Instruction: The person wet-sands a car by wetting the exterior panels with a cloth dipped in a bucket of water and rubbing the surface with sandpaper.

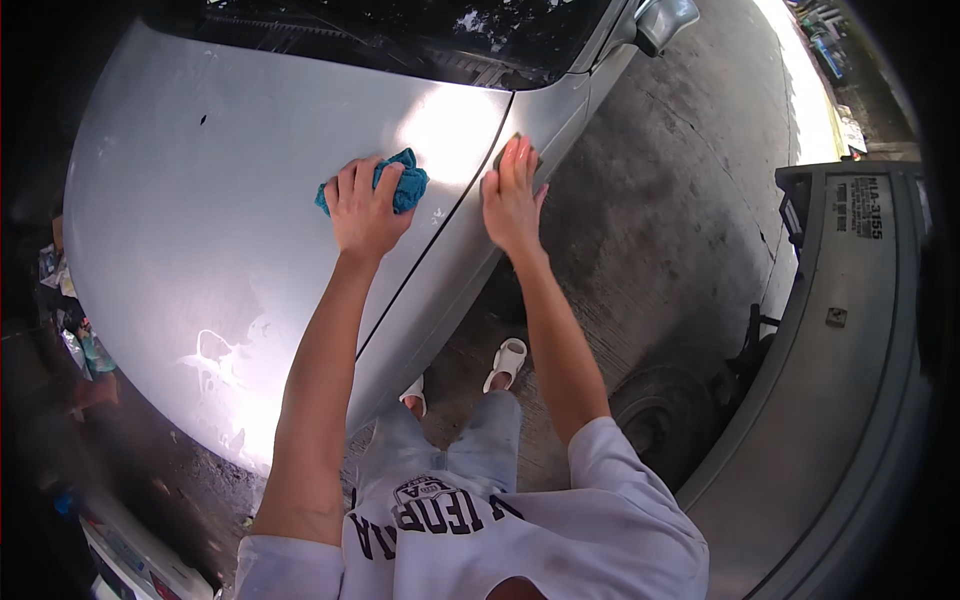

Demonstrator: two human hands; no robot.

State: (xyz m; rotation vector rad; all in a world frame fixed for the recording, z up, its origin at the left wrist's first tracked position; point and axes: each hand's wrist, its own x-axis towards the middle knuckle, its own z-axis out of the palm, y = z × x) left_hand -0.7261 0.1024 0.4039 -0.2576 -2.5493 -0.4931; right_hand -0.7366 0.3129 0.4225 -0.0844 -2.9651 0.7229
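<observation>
Left hand (365,210) at 10 o'clock bunches a teal cloth (408,183) on the silver car hood (200,200), fingers curled over it. Right hand (514,195), between 12 and 1 o'clock, holds a dark pad (537,158), mostly hidden under straight fingers, against the fender (450,270), across the dark seam (437,230) from the cloth. Windshield (400,30) sits near 11 to 12 o'clock, side mirror (665,22) at 1, gray vehicle (850,350) around 3 to 4, white slipper (511,352) at 5.
</observation>
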